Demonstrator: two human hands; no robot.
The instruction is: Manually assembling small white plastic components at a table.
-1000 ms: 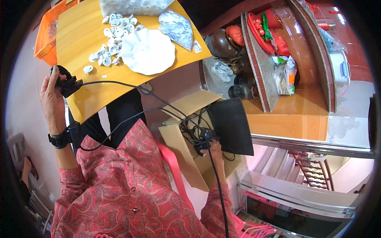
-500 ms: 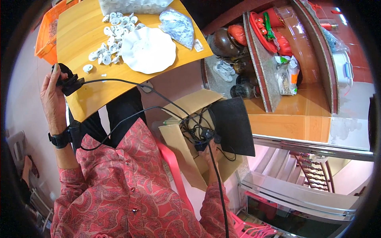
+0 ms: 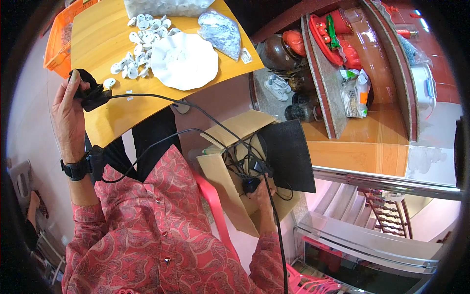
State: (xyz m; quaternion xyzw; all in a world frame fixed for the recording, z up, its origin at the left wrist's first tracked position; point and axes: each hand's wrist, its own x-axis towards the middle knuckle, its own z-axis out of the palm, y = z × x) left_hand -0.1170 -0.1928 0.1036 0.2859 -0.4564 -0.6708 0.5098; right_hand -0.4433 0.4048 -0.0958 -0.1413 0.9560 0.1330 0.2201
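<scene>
My left hand point(image 3: 67, 115) is raised at the left edge of the table, its fingers closed around a black corded device point(image 3: 94, 99). A black strap point(image 3: 74, 170) with a dark box on it circles that wrist. From both, black cables run right into an open cardboard box point(image 3: 215, 179). Inside lies a tangle of black cables point(image 3: 240, 159) with a dark plug-like block point(image 3: 257, 165). My right hand point(image 3: 263, 197) reaches into this box, fingers bent at a small dark-blue and black rounded piece point(image 3: 251, 184). Its fingertips are partly hidden.
The yellow wooden table point(image 3: 115, 120) bears a white scalloped plate point(image 3: 184, 61), several small white round parts point(image 3: 142, 46) and a clear bag point(image 3: 219, 34). An orange crate point(image 3: 58, 54) stands left. Shelves with jars point(image 3: 279, 54) and a pink chair point(image 3: 210, 196) flank the box.
My left hand and its device have shifted slightly right and turned a little. In the box, my right hand has drawn back slightly downward, showing the dark-blue rounded piece more.
</scene>
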